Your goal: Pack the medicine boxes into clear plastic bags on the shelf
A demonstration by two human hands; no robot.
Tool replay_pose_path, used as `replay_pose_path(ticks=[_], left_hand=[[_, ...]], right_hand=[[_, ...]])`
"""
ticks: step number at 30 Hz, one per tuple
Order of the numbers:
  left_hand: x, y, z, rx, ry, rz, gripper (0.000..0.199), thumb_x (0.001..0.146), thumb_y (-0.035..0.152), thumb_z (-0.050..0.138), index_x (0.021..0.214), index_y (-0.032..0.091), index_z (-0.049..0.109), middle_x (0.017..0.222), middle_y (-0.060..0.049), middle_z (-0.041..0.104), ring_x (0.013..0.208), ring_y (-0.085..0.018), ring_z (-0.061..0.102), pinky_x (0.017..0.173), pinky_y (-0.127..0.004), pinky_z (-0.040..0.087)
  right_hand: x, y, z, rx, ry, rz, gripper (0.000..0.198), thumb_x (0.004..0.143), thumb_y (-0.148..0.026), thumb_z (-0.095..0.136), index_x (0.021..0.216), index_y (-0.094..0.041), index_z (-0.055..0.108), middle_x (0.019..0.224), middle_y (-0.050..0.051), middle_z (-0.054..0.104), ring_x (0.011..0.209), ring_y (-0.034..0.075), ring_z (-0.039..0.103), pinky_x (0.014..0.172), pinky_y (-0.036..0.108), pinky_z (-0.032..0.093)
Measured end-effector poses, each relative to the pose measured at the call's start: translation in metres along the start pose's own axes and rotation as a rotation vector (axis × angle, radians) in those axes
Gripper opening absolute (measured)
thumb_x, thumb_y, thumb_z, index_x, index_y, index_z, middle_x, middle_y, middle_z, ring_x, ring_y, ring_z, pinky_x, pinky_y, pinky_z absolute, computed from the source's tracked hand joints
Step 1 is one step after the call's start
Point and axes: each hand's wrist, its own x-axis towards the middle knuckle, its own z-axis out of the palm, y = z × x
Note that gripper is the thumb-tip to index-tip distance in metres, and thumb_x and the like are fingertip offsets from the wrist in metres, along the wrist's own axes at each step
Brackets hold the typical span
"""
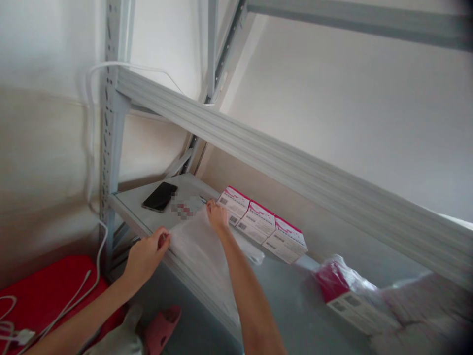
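A clear plastic bag (201, 246) lies spread over the front edge of the grey shelf, part of it hanging down. My left hand (148, 250) pinches its near left corner, fingers curled closed. At the bag's far corner my right hand (217, 214) has thumb and fingers pressed together on the plastic. Just beyond the right hand stands a row of three white and magenta boxes (260, 224), side by side. My right forearm crosses over the bag and hides some of it.
A black phone (160, 196) lies at the shelf's left end beside a blurred patch. Further right sits a plastic-wrapped magenta and white box (354, 301). An upper shelf beam (258, 143) crosses above my hands. Below left are a red surface (55, 291), white cables and a pink slipper (162, 328).
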Motion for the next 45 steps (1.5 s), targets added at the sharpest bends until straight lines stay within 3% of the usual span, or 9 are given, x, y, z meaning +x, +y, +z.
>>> replay_pose_path(ticks=[6, 13, 17, 21, 24, 27, 30, 35, 45], left_hand=[[0.002, -0.012, 0.017, -0.211, 0.109, 0.041, 0.025, 0.092, 0.044, 0.038, 0.095, 0.024, 0.052, 0.084, 0.001, 0.067, 0.080, -0.020, 0.065, 0.066, -0.027, 0.039], [-0.002, -0.015, 0.025, -0.266, 0.339, 0.044, 0.036, 0.088, 0.043, 0.040, 0.115, 0.018, 0.042, 0.074, 0.001, 0.055, 0.061, -0.019, 0.058, 0.058, -0.029, 0.040], [-0.009, 0.000, 0.012, -0.239, 0.520, 0.257, 0.028, 0.090, 0.037, 0.039, 0.104, 0.016, 0.050, 0.081, -0.004, 0.054, 0.078, -0.023, 0.057, 0.073, -0.035, 0.044], [-0.007, 0.033, -0.006, -0.225, 0.328, 0.554, 0.017, 0.091, 0.025, 0.037, 0.092, 0.020, 0.054, 0.086, -0.004, 0.057, 0.086, -0.022, 0.055, 0.079, -0.035, 0.045], [0.012, 0.056, -0.005, -0.151, 0.221, 0.632, 0.017, 0.090, 0.022, 0.039, 0.086, 0.020, 0.056, 0.087, -0.006, 0.059, 0.089, -0.023, 0.055, 0.082, -0.038, 0.046], [0.038, 0.067, 0.014, -0.058, 0.174, 0.678, 0.018, 0.087, 0.018, 0.042, 0.086, 0.016, 0.059, 0.093, -0.011, 0.062, 0.098, -0.027, 0.055, 0.091, -0.043, 0.044], [0.056, 0.063, 0.047, 0.002, 0.079, 0.746, 0.028, 0.086, 0.018, 0.043, 0.108, 0.011, 0.059, 0.125, -0.018, 0.055, 0.122, -0.029, 0.046, 0.103, -0.044, 0.037], [0.060, 0.043, 0.085, 0.062, -0.079, 0.686, 0.049, 0.091, 0.038, 0.041, 0.133, 0.013, 0.046, 0.147, -0.016, 0.037, 0.140, -0.029, 0.026, 0.112, -0.050, 0.024], [0.058, 0.043, 0.081, 0.166, -0.075, 0.631, 0.053, 0.091, 0.048, 0.041, 0.138, 0.024, 0.044, 0.150, -0.008, 0.035, 0.141, -0.028, 0.024, 0.114, -0.051, 0.013]], right_hand=[[0.003, 0.005, 0.010, 0.082, 0.046, 0.014, 0.030, 0.099, -0.039, 0.034, 0.110, -0.025, 0.058, 0.095, 0.004, 0.068, 0.086, 0.018, 0.065, 0.072, 0.025, 0.043], [0.003, 0.005, 0.011, 0.070, 0.091, -0.041, 0.027, 0.098, -0.037, 0.037, 0.114, -0.023, 0.056, 0.099, 0.005, 0.066, 0.091, 0.019, 0.061, 0.075, 0.027, 0.043], [-0.003, -0.007, -0.008, 0.071, 0.238, -0.137, 0.032, 0.097, -0.033, 0.041, 0.126, -0.022, 0.050, 0.117, 0.009, 0.060, 0.108, 0.022, 0.053, 0.089, 0.034, 0.040], [-0.025, -0.027, -0.042, 0.125, 0.302, -0.217, 0.036, 0.097, -0.027, 0.039, 0.132, -0.026, 0.045, 0.124, 0.007, 0.057, 0.113, 0.022, 0.050, 0.095, 0.038, 0.037], [-0.054, -0.034, -0.057, 0.180, 0.273, -0.169, 0.041, 0.095, -0.018, 0.035, 0.135, -0.023, 0.042, 0.130, 0.006, 0.054, 0.119, 0.020, 0.047, 0.097, 0.036, 0.037], [-0.079, -0.027, -0.050, 0.188, 0.178, -0.101, 0.047, 0.093, -0.014, 0.033, 0.140, -0.015, 0.038, 0.141, 0.010, 0.046, 0.133, 0.019, 0.036, 0.107, 0.037, 0.030], [-0.095, -0.012, -0.028, 0.197, 0.097, -0.027, 0.048, 0.095, -0.018, 0.029, 0.143, -0.010, 0.034, 0.148, 0.013, 0.036, 0.141, 0.021, 0.023, 0.115, 0.042, 0.019], [-0.105, 0.008, 0.005, 0.221, 0.031, -0.005, 0.052, 0.099, -0.035, 0.025, 0.143, -0.009, 0.034, 0.152, 0.013, 0.027, 0.144, 0.021, 0.015, 0.117, 0.046, 0.009], [-0.114, 0.043, 0.014, 0.280, -0.017, 0.165, 0.054, 0.098, -0.042, 0.029, 0.144, -0.013, 0.035, 0.151, 0.011, 0.030, 0.143, 0.022, 0.019, 0.116, 0.047, 0.008]])
